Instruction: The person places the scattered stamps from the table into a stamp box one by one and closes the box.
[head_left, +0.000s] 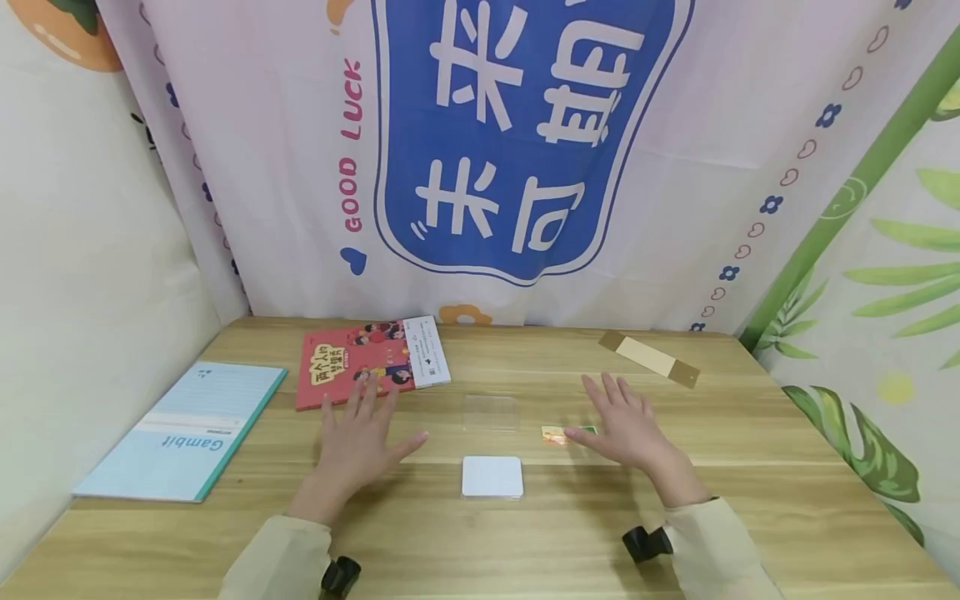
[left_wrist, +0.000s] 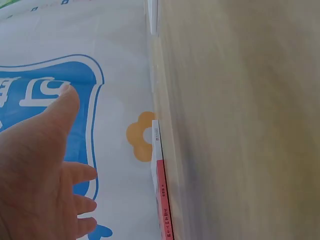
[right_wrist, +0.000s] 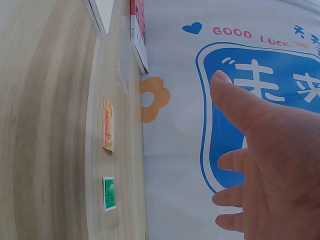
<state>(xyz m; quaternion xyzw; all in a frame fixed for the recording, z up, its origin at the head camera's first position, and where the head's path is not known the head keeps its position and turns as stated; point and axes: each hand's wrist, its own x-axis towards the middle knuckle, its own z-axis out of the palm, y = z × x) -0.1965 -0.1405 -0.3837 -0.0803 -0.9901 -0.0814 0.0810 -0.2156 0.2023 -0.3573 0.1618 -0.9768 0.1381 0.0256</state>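
Note:
My left hand [head_left: 356, 446] hovers over the table with fingers spread, holding nothing; the red book [head_left: 352, 367] lies just beyond its fingertips. On the other side, my right hand [head_left: 632, 432] is likewise spread and bare above the table. Beneath its thumb lie a small orange printed piece [right_wrist: 107, 126] and a small green one [right_wrist: 109, 193], flat on the wood. Between the hands sits a white rounded-corner card or stack of cards [head_left: 492, 477], with a clear edge showing under it. Behind that is a clear plastic rectangle [head_left: 490, 412], hard to make out.
A light blue notebook [head_left: 183, 429] lies at the left of the wooden table [head_left: 465, 550]. At the back right is a cream strip with brown ends [head_left: 649, 357]. A printed curtain [head_left: 300, 167] hangs along the table's back edge.

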